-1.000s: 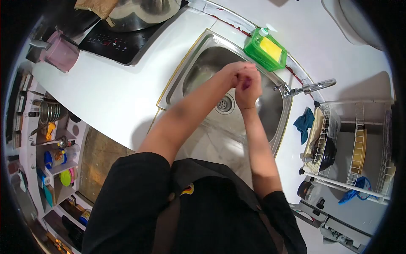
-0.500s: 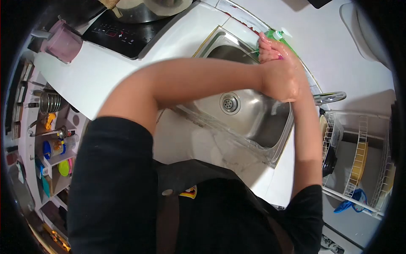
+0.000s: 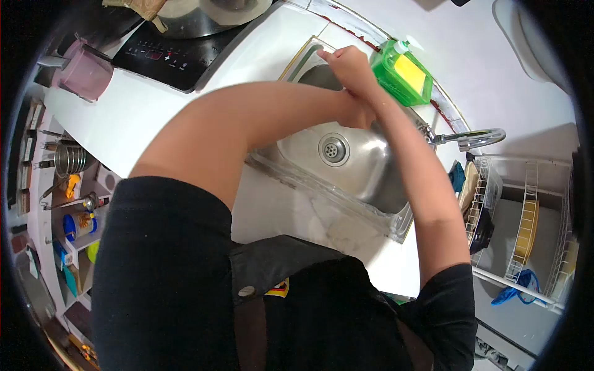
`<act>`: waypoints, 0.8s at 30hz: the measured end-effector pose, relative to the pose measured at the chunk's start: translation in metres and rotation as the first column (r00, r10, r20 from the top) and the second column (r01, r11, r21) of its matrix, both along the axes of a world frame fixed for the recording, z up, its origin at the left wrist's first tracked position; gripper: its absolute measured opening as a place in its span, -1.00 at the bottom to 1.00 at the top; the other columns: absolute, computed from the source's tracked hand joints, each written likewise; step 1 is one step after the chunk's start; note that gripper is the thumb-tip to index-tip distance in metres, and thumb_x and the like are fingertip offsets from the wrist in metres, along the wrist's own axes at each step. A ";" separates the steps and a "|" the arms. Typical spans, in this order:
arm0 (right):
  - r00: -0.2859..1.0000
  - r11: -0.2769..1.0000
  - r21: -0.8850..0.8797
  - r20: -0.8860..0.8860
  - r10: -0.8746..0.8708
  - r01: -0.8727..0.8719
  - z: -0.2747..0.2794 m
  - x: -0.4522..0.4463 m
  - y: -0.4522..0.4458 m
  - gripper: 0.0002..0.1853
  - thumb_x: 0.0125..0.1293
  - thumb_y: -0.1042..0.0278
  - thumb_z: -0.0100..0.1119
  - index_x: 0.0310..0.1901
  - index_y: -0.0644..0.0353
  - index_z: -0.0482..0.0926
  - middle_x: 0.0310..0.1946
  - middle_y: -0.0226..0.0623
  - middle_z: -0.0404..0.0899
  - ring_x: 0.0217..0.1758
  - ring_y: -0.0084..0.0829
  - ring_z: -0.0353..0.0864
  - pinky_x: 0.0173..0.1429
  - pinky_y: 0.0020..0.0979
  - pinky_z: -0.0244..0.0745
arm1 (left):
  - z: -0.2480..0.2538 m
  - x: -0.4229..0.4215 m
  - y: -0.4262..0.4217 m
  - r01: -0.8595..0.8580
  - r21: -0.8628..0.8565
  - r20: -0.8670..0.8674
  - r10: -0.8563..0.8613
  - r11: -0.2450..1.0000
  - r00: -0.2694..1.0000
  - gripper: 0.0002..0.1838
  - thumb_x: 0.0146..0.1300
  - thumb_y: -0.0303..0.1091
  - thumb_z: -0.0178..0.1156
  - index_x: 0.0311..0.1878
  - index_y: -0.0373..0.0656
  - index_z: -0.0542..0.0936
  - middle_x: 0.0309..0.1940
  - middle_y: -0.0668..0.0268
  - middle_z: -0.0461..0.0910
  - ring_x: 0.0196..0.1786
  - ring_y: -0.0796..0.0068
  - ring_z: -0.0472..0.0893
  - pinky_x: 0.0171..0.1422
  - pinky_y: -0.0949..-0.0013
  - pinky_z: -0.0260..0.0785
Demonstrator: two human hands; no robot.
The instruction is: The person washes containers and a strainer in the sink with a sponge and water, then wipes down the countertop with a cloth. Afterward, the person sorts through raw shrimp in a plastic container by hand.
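My left hand [image 3: 357,112] reaches across from the left and wraps around my right wrist [image 3: 373,99], its fingers partly hidden. Beyond it, my right hand [image 3: 351,69] is over the far end of the steel sink [image 3: 362,167]. One digit of that hand stretches out to the left, the other fingers are mostly out of sight, and I see nothing held. Just right of my right hand stands a green bottle [image 3: 402,74] with a yellow label and a white cap. A drain [image 3: 334,149] shows below my hands.
A chrome faucet [image 3: 473,138] sticks out right of the sink. Farther right stands a white wire dish rack [image 3: 520,229]. At the upper left are a black cooktop [image 3: 170,59], a metal pot [image 3: 204,18] and a pink container [image 3: 86,74]. Shelves with utensils [image 3: 71,159] line the left.
Both hands have moved left, away from the green bottle, which now shows fully. My right hand has turned, and my left hand is still around my right wrist area.
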State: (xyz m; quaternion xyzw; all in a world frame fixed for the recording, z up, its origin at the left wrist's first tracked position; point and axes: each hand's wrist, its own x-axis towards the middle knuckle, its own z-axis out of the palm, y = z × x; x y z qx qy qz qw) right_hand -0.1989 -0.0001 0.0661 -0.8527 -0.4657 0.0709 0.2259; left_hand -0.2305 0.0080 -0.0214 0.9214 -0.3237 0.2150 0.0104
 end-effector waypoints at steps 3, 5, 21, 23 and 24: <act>0.936 0.974 0.136 -0.327 -0.130 0.183 -0.022 0.011 -0.009 -0.45 0.22 -0.04 0.08 -0.77 0.16 0.27 -0.87 -0.41 0.20 -0.80 -0.49 0.22 -0.64 -0.40 0.22 | -0.027 0.010 0.004 0.112 0.212 0.195 -0.154 0.971 0.969 -0.89 -0.11 -0.38 0.11 -0.54 -0.08 0.62 -0.56 0.25 0.60 -0.40 0.33 0.59 -0.21 0.22 0.40; 0.497 0.937 0.037 -0.855 -0.149 0.346 -0.019 0.036 -0.033 -0.54 0.31 -0.11 -0.10 -0.43 0.17 0.43 -0.78 -0.41 0.26 -0.73 -0.48 0.26 -0.55 -0.36 0.30 | 0.004 -0.017 -0.007 0.208 0.014 0.203 -0.206 0.978 0.957 -0.94 -0.11 -0.35 0.13 -0.48 -0.01 0.51 -0.60 0.35 0.51 -0.38 0.37 0.54 -0.24 0.21 0.33; -0.030 0.885 0.393 -0.910 0.413 0.248 0.021 -0.012 -0.159 -0.14 0.23 -0.38 -0.27 0.34 0.19 0.00 0.19 0.14 0.19 0.10 -0.03 0.40 0.16 -0.25 0.35 | 0.065 -0.081 -0.071 -0.899 -0.319 0.110 -0.954 -0.301 0.280 -0.79 0.12 -0.21 0.21 -0.39 -0.05 0.40 -0.63 0.53 0.39 -0.62 0.74 0.41 -0.56 0.65 0.30; 0.147 0.537 0.674 -0.681 0.717 0.507 0.008 -0.044 -0.146 -0.15 0.24 -0.36 -0.30 0.36 0.13 -0.09 0.27 0.15 0.09 0.17 0.09 0.33 0.17 -0.17 0.34 | 0.086 -0.086 -0.084 -0.875 -0.235 0.534 -0.809 -0.423 0.248 -0.84 0.18 -0.25 0.15 -0.36 -0.06 0.39 -0.63 0.55 0.36 -0.62 0.77 0.38 -0.55 0.67 0.28; 0.186 0.434 0.671 -0.646 0.740 0.602 0.019 -0.062 -0.131 -0.26 0.27 -0.21 -0.22 0.33 0.11 -0.02 0.10 0.07 0.24 0.01 -0.06 0.42 0.00 -0.25 0.41 | 0.106 -0.093 -0.095 -0.878 -0.132 0.696 -0.674 -0.460 0.248 -0.85 0.20 -0.26 0.12 -0.35 -0.06 0.38 -0.62 0.56 0.35 -0.62 0.78 0.36 -0.56 0.67 0.28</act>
